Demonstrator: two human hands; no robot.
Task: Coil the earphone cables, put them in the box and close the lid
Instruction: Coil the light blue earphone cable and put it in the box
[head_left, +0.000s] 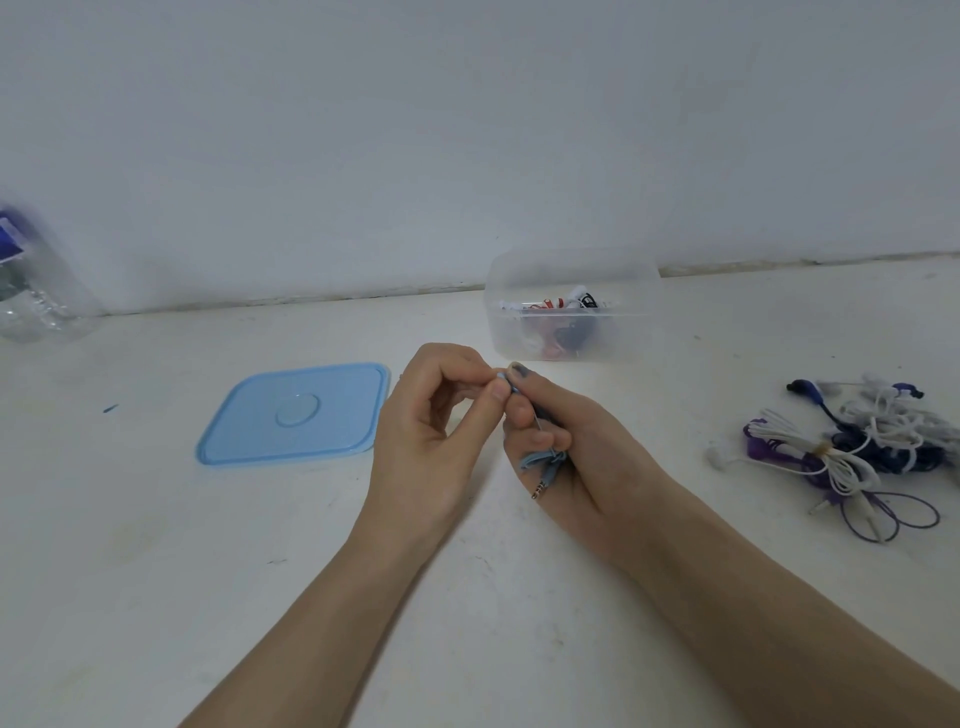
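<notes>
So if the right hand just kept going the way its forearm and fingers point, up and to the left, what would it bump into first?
The right hand, holding the blue earphone cable, would meet the left hand first; their fingertips already touch at the cable. Beyond that lies the blue lid.

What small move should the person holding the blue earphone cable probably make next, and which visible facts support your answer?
Probably finish winding the loose end round the blue earphone cable. The right hand grips the bundle with its plug hanging out, and the left hand pinches the free end, so the coil looks unfinished. The box stands open beyond, already holding some earphones.
</notes>
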